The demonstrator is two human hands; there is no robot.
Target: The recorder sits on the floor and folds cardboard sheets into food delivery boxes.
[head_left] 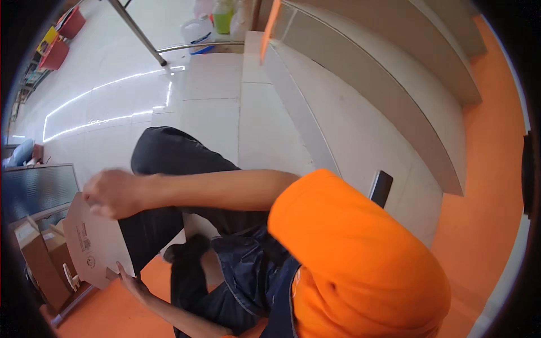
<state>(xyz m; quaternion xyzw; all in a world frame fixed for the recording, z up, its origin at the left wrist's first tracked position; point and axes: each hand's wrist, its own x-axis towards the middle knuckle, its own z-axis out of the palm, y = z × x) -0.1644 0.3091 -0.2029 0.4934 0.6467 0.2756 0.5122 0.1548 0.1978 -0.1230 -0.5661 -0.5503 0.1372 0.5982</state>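
Note:
A light brown cardboard box panel (pixel 96 242) with angled corners and small dark print stands at my left side. My left hand (pixel 131 281) grips its near lower edge, with the thumb on the printed face and the other fingers mostly hidden. My right arm reaches across my body to the left. Slightly blurred, my right hand (pixel 115 194) is curled closed over the panel's far top corner; whether something is in its fingers I cannot make out. A flat black surface (pixel 149 234) adjoins the panel's right edge, and I cannot tell whether it belongs to it.
Several brown cartons (pixel 42 253) stand on a rack left of the panel, below a glass pane (pixel 42 188). A dark phone-like object (pixel 381 188) lies on the step at right. Stairs (pixel 372 73) rise behind it. Plastic jugs (pixel 197 31) and red bins (pixel 54 53) are farther off.

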